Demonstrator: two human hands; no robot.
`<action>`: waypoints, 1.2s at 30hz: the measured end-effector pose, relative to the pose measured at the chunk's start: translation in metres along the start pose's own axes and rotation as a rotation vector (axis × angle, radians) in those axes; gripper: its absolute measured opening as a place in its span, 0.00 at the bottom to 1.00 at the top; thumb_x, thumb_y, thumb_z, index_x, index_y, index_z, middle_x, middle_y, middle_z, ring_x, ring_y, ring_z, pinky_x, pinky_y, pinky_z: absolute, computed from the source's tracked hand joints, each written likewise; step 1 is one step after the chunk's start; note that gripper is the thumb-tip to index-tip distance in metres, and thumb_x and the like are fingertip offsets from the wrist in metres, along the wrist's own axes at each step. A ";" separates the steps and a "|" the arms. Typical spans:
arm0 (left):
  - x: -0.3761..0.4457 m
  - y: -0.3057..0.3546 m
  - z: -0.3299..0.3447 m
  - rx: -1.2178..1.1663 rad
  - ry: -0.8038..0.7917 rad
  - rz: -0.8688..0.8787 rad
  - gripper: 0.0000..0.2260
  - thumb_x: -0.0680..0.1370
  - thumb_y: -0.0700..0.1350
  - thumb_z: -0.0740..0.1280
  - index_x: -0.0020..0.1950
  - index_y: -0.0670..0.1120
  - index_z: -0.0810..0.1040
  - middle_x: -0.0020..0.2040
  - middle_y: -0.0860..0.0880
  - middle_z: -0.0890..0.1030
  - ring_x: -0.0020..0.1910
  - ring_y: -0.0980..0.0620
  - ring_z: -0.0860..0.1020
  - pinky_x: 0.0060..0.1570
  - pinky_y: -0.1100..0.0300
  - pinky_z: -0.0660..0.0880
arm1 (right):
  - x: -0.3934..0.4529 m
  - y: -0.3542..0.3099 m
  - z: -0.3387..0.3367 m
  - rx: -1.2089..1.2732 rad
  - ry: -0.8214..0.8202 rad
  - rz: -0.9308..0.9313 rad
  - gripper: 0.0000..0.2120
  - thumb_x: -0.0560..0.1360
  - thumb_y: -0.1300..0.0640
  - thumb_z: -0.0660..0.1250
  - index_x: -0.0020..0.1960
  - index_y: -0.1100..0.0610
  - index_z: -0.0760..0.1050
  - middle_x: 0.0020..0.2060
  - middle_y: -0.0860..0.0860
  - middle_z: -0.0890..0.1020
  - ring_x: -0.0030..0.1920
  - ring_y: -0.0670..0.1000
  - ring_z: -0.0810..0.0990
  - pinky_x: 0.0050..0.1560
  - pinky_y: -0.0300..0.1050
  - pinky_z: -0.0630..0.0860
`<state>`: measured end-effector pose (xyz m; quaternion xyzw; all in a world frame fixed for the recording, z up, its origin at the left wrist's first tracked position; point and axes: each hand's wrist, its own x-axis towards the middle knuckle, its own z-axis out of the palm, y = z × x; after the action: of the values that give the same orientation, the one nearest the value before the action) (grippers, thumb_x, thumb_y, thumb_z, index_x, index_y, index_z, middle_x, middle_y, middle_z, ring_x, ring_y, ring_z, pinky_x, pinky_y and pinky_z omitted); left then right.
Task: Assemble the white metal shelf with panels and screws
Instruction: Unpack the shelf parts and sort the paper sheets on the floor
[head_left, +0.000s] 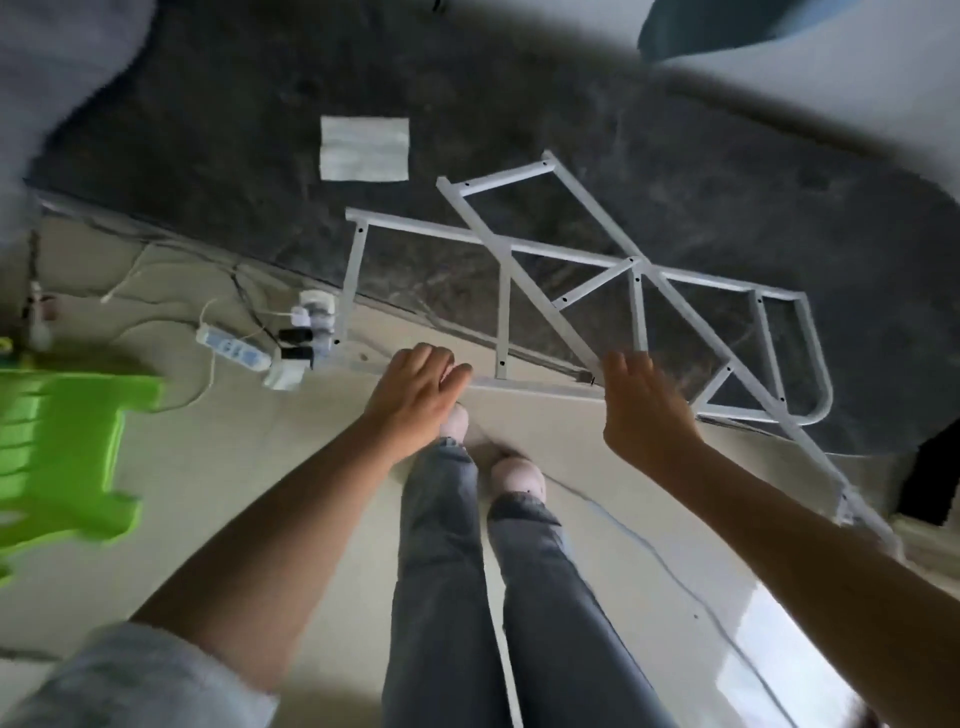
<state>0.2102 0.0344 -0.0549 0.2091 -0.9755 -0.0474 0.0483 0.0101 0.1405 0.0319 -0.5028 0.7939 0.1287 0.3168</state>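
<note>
Two white metal ladder-shaped side frames lie crossed, half on the dark rug and half on the pale floor. The flat frame (415, 227) has a rounded right end. The second frame (501, 182) runs diagonally over it toward the lower right. My left hand (415, 395) hovers with loosely curled fingers at the left end of the flat frame's near rail, holding nothing. Over that same rail, where the diagonal frame crosses it, my right hand (644, 410) is spread with the fingers apart. No panels or screws are visible.
A white folded sheet (363, 149) lies on the dark rug (519, 93). A power strip (234, 353) with plugs and cables sits left of the frames. A green plastic stool (62, 441) stands at the left edge. My legs and slippers are below my hands.
</note>
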 end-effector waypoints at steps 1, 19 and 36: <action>-0.022 0.006 -0.007 0.013 -0.008 -0.018 0.14 0.64 0.38 0.58 0.49 0.42 0.67 0.37 0.43 0.78 0.40 0.47 0.65 0.37 0.56 0.69 | -0.009 -0.010 0.003 -0.026 -0.027 -0.043 0.23 0.78 0.62 0.58 0.71 0.59 0.57 0.67 0.57 0.66 0.66 0.58 0.70 0.63 0.50 0.70; -0.430 0.079 -0.057 -0.176 -0.127 -0.709 0.14 0.63 0.37 0.62 0.49 0.41 0.72 0.35 0.43 0.79 0.34 0.45 0.77 0.33 0.60 0.74 | -0.126 -0.304 0.177 -0.665 -0.451 -0.795 0.18 0.77 0.62 0.60 0.65 0.59 0.62 0.57 0.58 0.72 0.56 0.57 0.76 0.51 0.46 0.73; -0.817 0.086 -0.060 -0.455 -0.579 -1.672 0.19 0.77 0.37 0.58 0.67 0.41 0.64 0.64 0.42 0.69 0.65 0.43 0.66 0.60 0.55 0.63 | -0.287 -0.651 0.422 -1.007 -0.577 -1.276 0.17 0.76 0.63 0.59 0.64 0.59 0.64 0.58 0.59 0.72 0.56 0.60 0.74 0.51 0.49 0.72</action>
<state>0.9241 0.4458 -0.0466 0.8131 -0.4472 -0.3089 -0.2085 0.8246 0.2667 -0.0354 -0.8809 0.0962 0.3855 0.2571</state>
